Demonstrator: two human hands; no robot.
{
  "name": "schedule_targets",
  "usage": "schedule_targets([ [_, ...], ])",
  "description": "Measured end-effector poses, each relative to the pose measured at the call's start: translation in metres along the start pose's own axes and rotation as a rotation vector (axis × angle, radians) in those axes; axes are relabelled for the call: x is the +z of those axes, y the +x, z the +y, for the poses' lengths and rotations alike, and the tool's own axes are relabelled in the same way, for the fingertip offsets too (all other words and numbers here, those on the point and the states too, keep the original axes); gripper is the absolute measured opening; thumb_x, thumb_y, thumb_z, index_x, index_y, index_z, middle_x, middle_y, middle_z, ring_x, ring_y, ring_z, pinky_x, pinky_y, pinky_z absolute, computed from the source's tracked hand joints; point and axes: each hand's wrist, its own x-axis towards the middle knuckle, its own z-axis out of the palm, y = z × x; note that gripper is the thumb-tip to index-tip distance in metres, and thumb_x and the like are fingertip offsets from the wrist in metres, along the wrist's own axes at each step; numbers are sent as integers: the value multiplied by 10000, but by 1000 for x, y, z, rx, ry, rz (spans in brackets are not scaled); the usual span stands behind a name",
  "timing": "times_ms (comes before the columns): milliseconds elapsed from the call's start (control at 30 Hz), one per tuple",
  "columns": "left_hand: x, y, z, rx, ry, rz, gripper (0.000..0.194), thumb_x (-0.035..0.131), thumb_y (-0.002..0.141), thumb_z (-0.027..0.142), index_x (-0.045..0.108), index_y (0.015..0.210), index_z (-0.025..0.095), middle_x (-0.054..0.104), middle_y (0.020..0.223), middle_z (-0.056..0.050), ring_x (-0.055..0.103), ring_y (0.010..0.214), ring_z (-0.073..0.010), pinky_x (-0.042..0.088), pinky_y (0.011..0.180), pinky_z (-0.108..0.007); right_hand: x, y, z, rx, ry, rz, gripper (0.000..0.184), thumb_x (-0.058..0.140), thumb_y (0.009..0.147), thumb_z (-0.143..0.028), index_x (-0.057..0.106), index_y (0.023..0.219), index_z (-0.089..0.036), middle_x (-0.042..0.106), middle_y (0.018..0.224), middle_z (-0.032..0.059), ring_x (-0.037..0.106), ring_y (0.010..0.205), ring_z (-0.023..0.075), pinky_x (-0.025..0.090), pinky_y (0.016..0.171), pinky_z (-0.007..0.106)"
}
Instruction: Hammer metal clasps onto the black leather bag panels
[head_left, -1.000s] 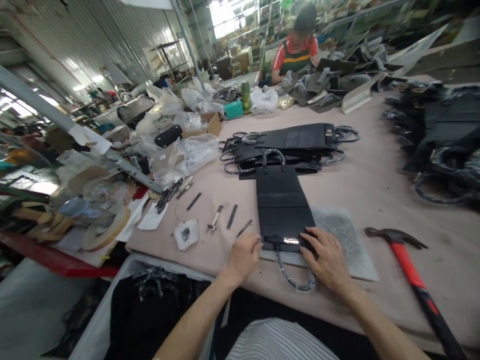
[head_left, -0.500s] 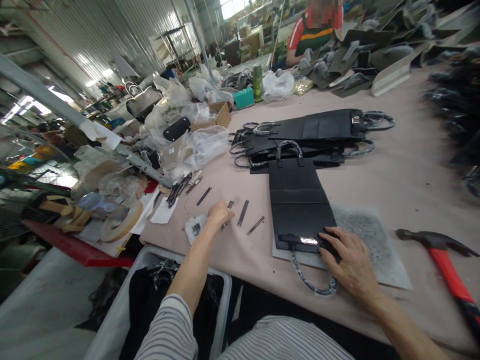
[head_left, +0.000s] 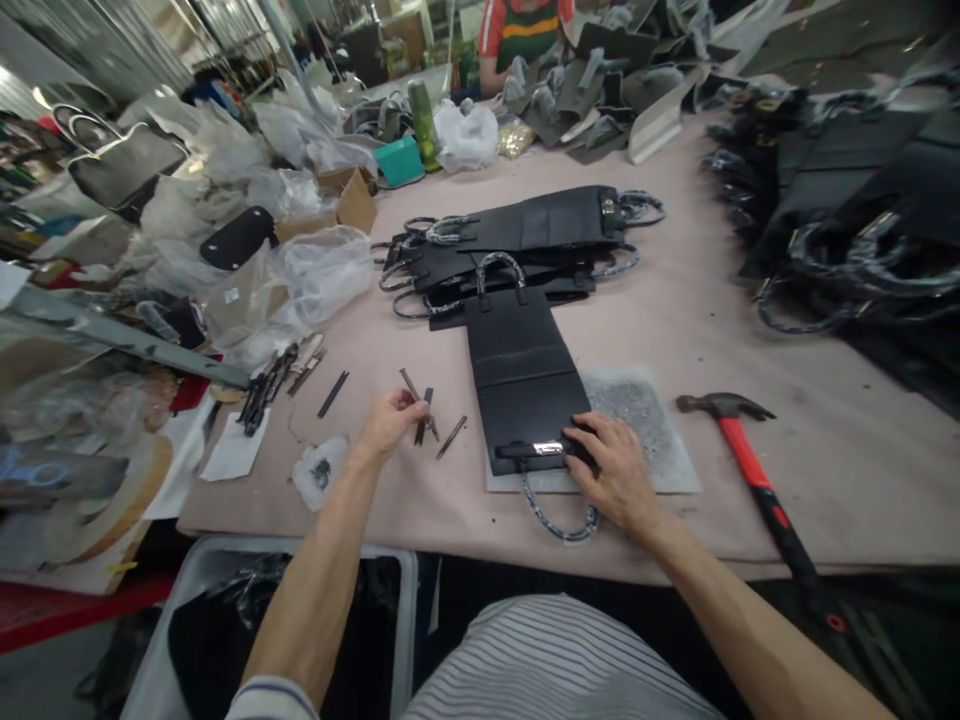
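My left hand [head_left: 390, 420] pinches a slim metal punch [head_left: 409, 385], tilted just above the table. Under it lies a flat dark metal tool [head_left: 423, 416], and a second thin rod [head_left: 451, 437] rests to its right. My right hand [head_left: 616, 470] grips the lower right corner of a black bag panel [head_left: 521, 345], thumb and fingers around its edge. The panel lies flat, with a shiny metal plate [head_left: 546, 449] near its lower edge and plastic-wrapped handles at both ends. Beneath its lower part is a speckled pale board [head_left: 637, 410].
A claw hammer [head_left: 750, 460] with a red and black handle lies at the right. More black bag panels [head_left: 540, 225] are stacked behind. A small plastic bag [head_left: 321, 470] sits left, above a grey bin [head_left: 409, 620]. A co-worker [head_left: 521, 40] is across the table.
My left hand has lifted the punch from the table and moved it right, near the flat tool. My right hand stays on the panel. The view has turned right.
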Motion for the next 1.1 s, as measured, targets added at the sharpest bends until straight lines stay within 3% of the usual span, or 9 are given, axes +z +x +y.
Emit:
schedule_targets([
  [100,41,-17,4,164,-310,17,355,799,720,402,622,900,153,723,813,-44,747,809,-210,592,806,-326,-1,0,-1,5,4,-6,333,590,902,-310,663,1219,-238,592,1366,103,497,1325,325,307,1163,575],
  [200,77,-36,4,267,-307,12,273,755,798,365,649,937,155,753,899,-75,746,862,-214,596,830,-335,-2,0,-3,7,6,-7,332,585,902,-301,663,1219,-239,596,1360,103,498,1326,326,308,1162,576],
  [300,97,-53,-4,335,-232,16,192,700,857,306,671,977,159,771,1006,-104,742,930,-217,593,876,-341,-2,1,-3,16,15,-10,337,584,905,-293,657,1230,-244,600,1361,100,502,1327,328,303,1166,584],
  [533,103,-65,-21,464,-173,33,171,685,895,302,668,1004,172,744,1084,-106,721,1033,-222,586,941,-350,-9,4,-10,20,-4,-46,337,565,927,-295,644,1247,-222,563,1395,128,463,1368,343,279,1177,613],
  [667,104,-66,-25,495,-171,36,165,671,914,314,656,989,167,733,1120,-118,702,1088,-234,560,1008,-397,-14,8,-42,-73,-1,-92,314,557,924,-252,691,1208,-271,572,1375,91,455,1365,327,194,1213,626],
  [833,104,-70,-28,462,-156,31,156,609,962,317,635,1018,174,730,1164,-124,699,1101,-237,549,1022,-422,2,6,-76,-139,-12,-193,321,561,925,-246,711,1206,-287,549,1405,108,440,1352,332,200,1191,651],
  [933,105,-72,-29,469,-176,31,131,612,961,295,636,1009,175,727,1169,-122,693,1103,-234,549,1018,-421,10,4,-78,-103,-33,-217,313,559,933,-235,716,1199,-281,492,1494,108,371,1420,351,201,1188,663],
  [1100,107,-71,-31,480,-216,40,135,619,966,298,643,1009,173,723,1163,-120,697,1083,-237,548,1013,-442,11,5,-75,-85,-46,-283,325,511,982,-249,711,1232,-297,489,1513,106,374,1422,344,220,1178,655],
])
